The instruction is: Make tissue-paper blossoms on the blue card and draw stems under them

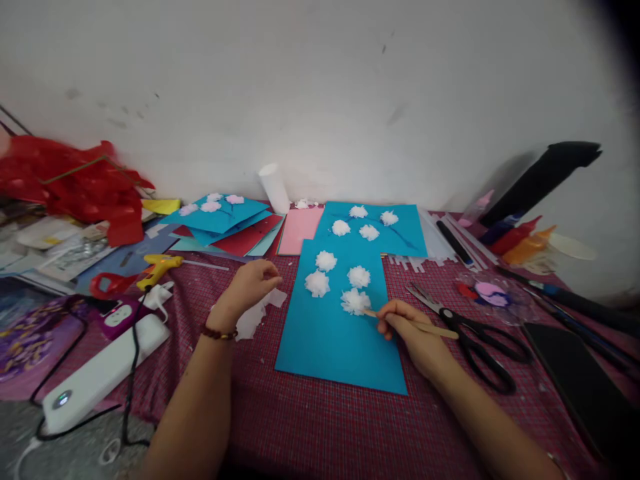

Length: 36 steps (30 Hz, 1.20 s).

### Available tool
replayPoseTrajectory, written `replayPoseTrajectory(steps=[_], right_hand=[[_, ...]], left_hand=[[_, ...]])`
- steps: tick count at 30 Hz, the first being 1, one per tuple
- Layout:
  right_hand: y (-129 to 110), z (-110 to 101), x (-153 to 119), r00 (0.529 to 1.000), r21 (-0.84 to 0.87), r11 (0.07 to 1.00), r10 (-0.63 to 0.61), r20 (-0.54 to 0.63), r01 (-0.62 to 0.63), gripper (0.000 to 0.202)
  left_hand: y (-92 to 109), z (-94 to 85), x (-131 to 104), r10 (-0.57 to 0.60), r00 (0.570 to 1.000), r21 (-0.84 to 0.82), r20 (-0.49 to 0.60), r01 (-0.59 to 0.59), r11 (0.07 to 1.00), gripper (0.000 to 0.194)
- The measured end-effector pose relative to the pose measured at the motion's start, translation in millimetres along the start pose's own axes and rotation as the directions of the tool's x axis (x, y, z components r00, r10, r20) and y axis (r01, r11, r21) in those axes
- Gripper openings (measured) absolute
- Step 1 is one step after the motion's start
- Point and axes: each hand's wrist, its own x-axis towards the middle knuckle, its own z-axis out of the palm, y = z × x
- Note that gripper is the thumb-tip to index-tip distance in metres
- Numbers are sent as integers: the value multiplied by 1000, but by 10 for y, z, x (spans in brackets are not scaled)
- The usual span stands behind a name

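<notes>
My right hand (403,325) grips a thin wooden stick (435,329), its tip touching a fluffy white paper flower (355,301). That flower sits on a blue sheet of card (340,353) along with several other white paper flowers (317,284). Left of the card, my left hand (254,285) hovers with fingers loosely bent and a gap to the thumb; nothing shows in it. Torn white tissue paper (255,317) lies just below this hand. Behind is a second blue card (413,230) with white flowers and a dark painted branch.
Black-handled scissors (473,333) and a dark phone (575,380) lie at right, near paint bottles (517,235). A yellow glue gun (159,268), a white power bank (105,373) and cables are at left. Finished-looking blue cards (235,223) and a white roll (275,189) stand by the wall.
</notes>
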Motion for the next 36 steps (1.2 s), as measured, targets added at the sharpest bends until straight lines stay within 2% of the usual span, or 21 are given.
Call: replayPoseTrajectory(steps=[2, 5, 8, 11, 13, 15, 17, 20, 22, 24, 26, 29, 32, 36], right_hand=[[-1, -18, 1, 1000, 53, 999, 5, 5, -6, 10], [14, -29, -1, 1000, 102, 995, 15, 10, -16, 10], [33, -34, -3, 1000, 113, 993, 16, 15, -18, 10], [45, -39, -7, 1000, 94, 995, 15, 22, -17, 11], [49, -42, -8, 1000, 78, 997, 15, 21, -16, 12], [50, -45, -6, 1000, 75, 997, 12, 16, -13, 11], [44, -44, -5, 1000, 80, 997, 3, 12, -4, 11], [9, -31, -12, 1000, 76, 997, -3, 5, 2, 10], [-28, -13, -18, 1000, 51, 999, -4, 16, 3, 10], [-62, 10, -21, 999, 13, 1000, -8, 46, 8, 10], [-81, 31, -22, 997, -10, 1000, -21, 69, 21, 11], [-79, 58, -23, 998, -22, 999, -30, 60, 31, 11], [-55, 78, -20, 999, -62, 998, -22, 38, 24, 11], [-31, 98, -7, 1000, -128, 992, -2, 18, 5, 12]], left_hand=[[-37, 1, -23, 18, 997, 132, 76, -28, 991, 17], [-64, 15, -51, 0, 988, 250, 152, -38, 968, 27], [-54, 29, -66, -14, 978, 263, 208, -42, 964, 25], [-51, 48, -65, -17, 974, 246, 225, -40, 968, 10], [-62, 57, -54, -4, 976, 215, 219, -45, 976, 11], [-60, 47, -40, 13, 984, 166, 178, -43, 985, 14], [-18, 17, -29, 55, 995, 69, 89, -61, 996, 14], [153, -5, -32, 80, 992, -171, -94, -95, 981, 9], [315, 56, -50, 23, 992, -368, -122, -66, 928, 11], [475, 201, -77, -1, 1000, -560, -27, -15, 829, 12], [600, 402, -106, 57, 992, -685, 109, 33, 727, 11], [690, 683, -132, 113, 964, -722, 240, 99, 685, 13], [696, 822, -133, 89, 960, -733, 265, 141, 665, 31], [686, 834, -126, 89, 957, -742, 276, 154, 652, 37]])
